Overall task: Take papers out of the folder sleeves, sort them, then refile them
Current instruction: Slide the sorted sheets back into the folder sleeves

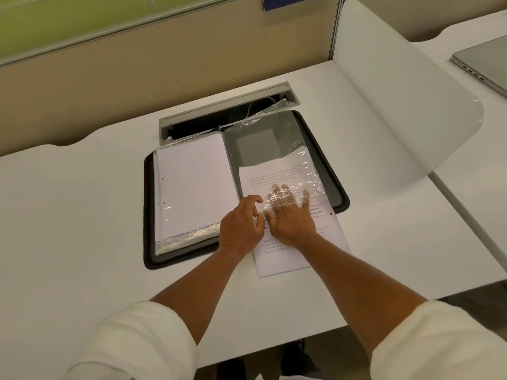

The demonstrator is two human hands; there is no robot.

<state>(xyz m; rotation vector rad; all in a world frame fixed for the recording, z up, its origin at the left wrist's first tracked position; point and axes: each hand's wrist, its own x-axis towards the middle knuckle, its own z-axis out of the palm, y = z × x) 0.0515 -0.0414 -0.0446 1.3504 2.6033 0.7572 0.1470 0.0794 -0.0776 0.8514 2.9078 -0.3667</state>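
A dark folder (326, 163) lies open on the white desk. Its left half holds a stack of white papers in clear sleeves (192, 185). On the right half a printed sheet (277, 174) sits partly inside a clear sleeve (274, 124), its lower part sticking out over the folder's near edge onto the desk. My right hand (288, 215) lies flat on that sheet, its straight fingers tucked under the sleeve's plastic. My left hand (241, 223) is beside it at the folder's spine, fingers curled at the sleeve's lower edge; whether they pinch the plastic is unclear.
An open cable tray (227, 111) lies in the desk just behind the folder. A frosted divider panel (397, 86) stands to the right, with a closed laptop (482, 64) on the neighbouring desk. A beige partition wall (137, 64) runs along the back.
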